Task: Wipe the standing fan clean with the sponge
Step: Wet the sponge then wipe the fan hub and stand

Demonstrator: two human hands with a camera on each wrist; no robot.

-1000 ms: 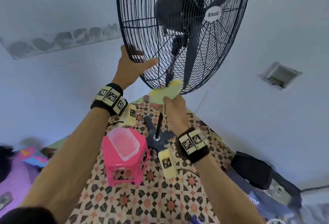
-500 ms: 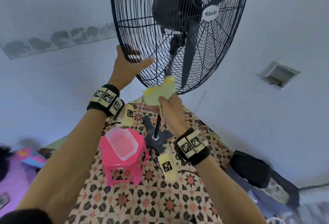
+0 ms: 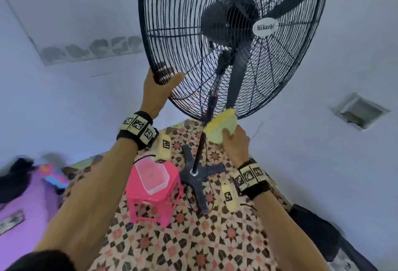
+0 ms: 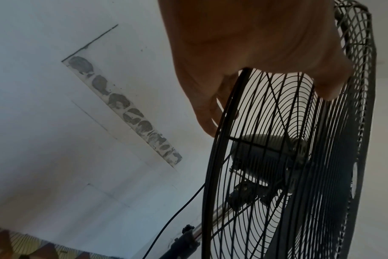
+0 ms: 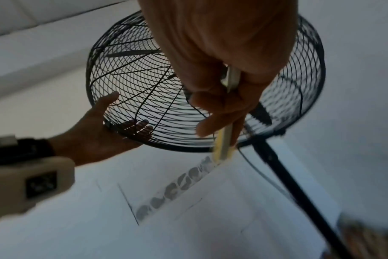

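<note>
Sitting on pink stool (image 3: 150, 204), clear tub (image 3: 153, 177) — contents indiscernible

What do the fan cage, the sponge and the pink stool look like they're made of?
Fan cage: thin black wires, probably painted metal.
Sponge: soft yellow-green foam, bending under the right hand.
Pink stool: glossy moulded plastic, by its look.

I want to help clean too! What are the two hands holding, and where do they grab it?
The right hand pinches the yellow sponge at its lower edge. The left hand grips the fan guard at its lower-left rim.
</note>
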